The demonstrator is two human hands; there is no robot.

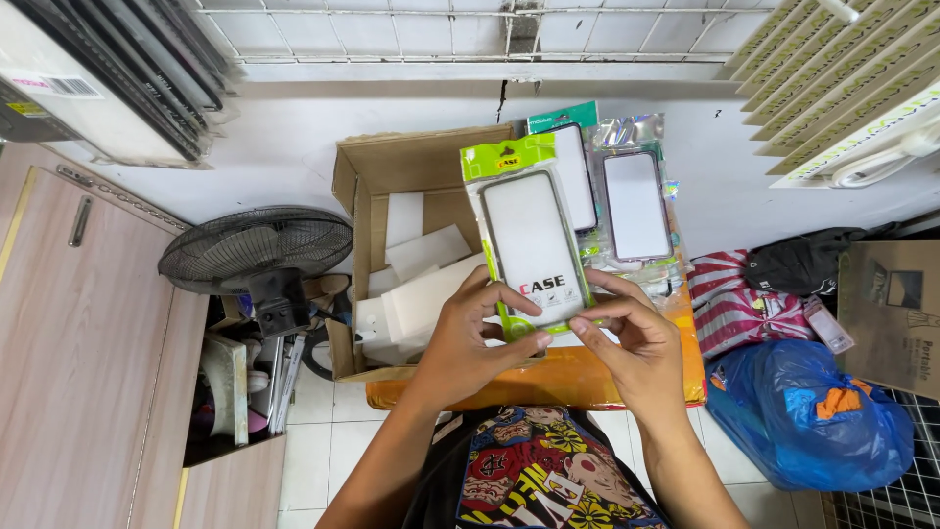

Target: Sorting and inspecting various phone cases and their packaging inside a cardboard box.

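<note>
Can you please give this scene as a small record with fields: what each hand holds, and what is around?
left hand: grips the lower left edge of the green-topped phone case packet
right hand: holds the packet's lower right edge
behind the packet: two more phone case packets, fanned out
left of hands: open cardboard box with white pieces inside
further left: black fan
right: blue plastic bag

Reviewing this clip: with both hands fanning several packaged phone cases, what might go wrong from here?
1. The left hand and right hand pinch only the bottom edges of the green-topped case pack; the two packs behind may slide out and drop.
2. A dropped pack could land in the open cardboard box among the white inserts, or near the fan.
</note>
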